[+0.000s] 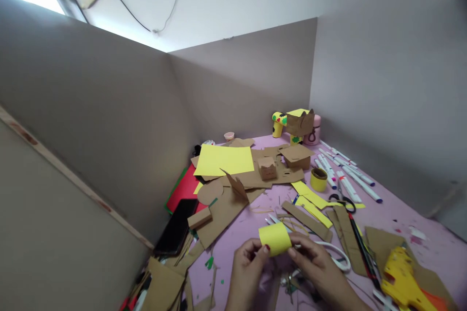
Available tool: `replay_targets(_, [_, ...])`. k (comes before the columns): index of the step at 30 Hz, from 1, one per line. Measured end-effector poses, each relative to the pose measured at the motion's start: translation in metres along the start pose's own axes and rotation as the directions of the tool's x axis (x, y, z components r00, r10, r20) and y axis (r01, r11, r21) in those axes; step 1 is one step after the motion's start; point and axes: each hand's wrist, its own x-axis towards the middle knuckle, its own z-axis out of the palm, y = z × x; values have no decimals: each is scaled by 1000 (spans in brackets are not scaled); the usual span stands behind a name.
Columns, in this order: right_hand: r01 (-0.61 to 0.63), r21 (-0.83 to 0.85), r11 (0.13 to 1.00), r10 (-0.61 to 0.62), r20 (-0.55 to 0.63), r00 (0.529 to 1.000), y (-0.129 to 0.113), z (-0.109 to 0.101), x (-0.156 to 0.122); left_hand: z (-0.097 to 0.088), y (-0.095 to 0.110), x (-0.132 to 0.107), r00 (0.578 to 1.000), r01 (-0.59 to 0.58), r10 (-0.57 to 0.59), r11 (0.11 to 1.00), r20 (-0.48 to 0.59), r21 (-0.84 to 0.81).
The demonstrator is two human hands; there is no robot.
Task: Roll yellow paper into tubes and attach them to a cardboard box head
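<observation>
Between my two hands is a short yellow paper roll (274,239), held level above the pink table. My left hand (248,268) pinches its left end with thumb and fingers. At the right end, my right hand (314,263) grips its edge the same way. Just behind the roll lie white-handled scissors (341,257), partly hidden by my right hand. A strip of brown cardboard (308,221) and yellow paper strips (314,201) lie beyond it. The roll's inside is hidden from me.
A yellow glue gun (403,277) lies at right, near black-handled scissors (342,201) and several markers (350,187). A yellow ring (318,179), a yellow sheet (224,160), cardboard pieces (222,221) and a black phone (177,226) cover the table. Grey partitions (241,82) surround it.
</observation>
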Motion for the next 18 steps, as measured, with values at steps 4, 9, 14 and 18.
replay_targets(4, [-24, 6, 1000, 24, -37, 999, -2, -1, 0, -3, 5, -13, 970, -244, 237, 939, 57, 241])
replay_targets(9, [59, -83, 995, -57, 27, 998, -9, 0, -2, -1, 5, -17, 989, -119, 117, 993, 94, 12])
replay_targets(14, [100, -185, 978, -88, 72, 994, -8, 5, -8, 7, -9, -18, 990, 135, -139, 909, 19, -394])
replay_targets(18, [-4, -198, 980, 9, 22, 1000, -5, 8, -7, 7, -16, -24, 991, 117, -129, 936, -15, -332])
